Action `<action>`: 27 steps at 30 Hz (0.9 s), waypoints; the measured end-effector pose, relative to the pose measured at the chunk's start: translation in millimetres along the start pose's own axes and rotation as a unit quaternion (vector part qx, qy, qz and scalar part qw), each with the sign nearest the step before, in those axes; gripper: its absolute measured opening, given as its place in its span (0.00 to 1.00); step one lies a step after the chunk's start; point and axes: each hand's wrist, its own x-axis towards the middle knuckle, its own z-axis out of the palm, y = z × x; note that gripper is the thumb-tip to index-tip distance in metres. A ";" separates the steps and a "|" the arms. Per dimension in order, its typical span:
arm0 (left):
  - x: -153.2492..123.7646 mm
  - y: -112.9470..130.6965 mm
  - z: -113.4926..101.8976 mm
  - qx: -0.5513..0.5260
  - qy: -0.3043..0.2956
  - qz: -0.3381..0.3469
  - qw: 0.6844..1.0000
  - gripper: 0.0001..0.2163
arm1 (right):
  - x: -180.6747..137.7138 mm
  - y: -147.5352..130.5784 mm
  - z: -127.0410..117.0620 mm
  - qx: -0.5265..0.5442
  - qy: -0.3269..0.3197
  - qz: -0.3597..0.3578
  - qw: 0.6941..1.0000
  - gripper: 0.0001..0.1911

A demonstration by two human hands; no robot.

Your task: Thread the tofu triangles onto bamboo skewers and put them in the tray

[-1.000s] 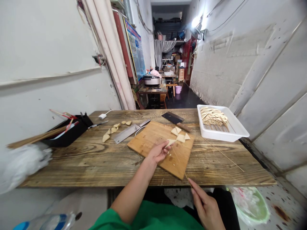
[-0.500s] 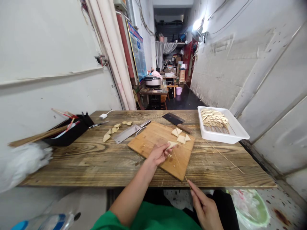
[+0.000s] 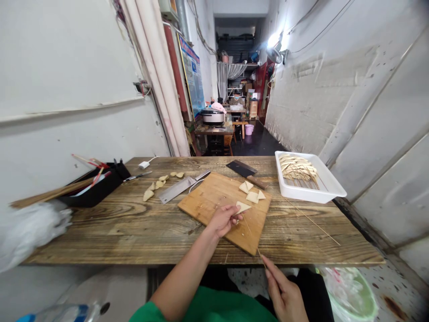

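Observation:
Over the wooden cutting board (image 3: 208, 197), my left hand (image 3: 224, 220) pinches a pale triangular slice (image 3: 243, 207) that looks like tofu. My right hand (image 3: 283, 286), below the table's front edge, grips a thin bamboo skewer (image 3: 258, 251). The skewer slants up across the board's near corner toward the slice; whether its tip has gone in, I cannot tell. Several more pale cut pieces (image 3: 252, 197) lie at the board's right side. Behind them rests a dark-bladed cleaver (image 3: 241, 168), and a silver cleaver (image 3: 177, 189) lies left of the board.
On the right stands a white tray (image 3: 311, 196) of skewered pale slices. A loose skewer (image 3: 313, 222) lies in front of it. Several yellowish pieces (image 3: 149, 192) sit left of the silver cleaver. A black box (image 3: 97, 190) with skewers and a white plastic bag (image 3: 33, 230) occupy the left end.
The pale slice in my left hand has tilted slightly and shifted a little right. My right hand still holds the skewer in nearly the same place. The camera view has moved slightly.

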 end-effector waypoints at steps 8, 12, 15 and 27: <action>-2.8 1.1 2.4 0.000 -0.016 0.005 1.000 0.08 | 0.4 7.2 7.8 0.022 0.021 0.018 0.999 0.21; -3.9 3.0 5.5 0.018 -0.006 0.043 0.999 0.12 | -3.7 15.4 20.7 0.047 -0.016 0.014 0.999 0.16; -3.6 -0.2 7.4 0.026 0.011 0.068 0.997 0.13 | -6.0 18.2 29.0 0.053 -0.037 0.009 0.998 0.13; -5.0 -9.8 9.3 -0.045 0.027 0.034 0.998 0.12 | -6.0 18.7 32.7 -0.001 -0.004 -0.046 0.999 0.10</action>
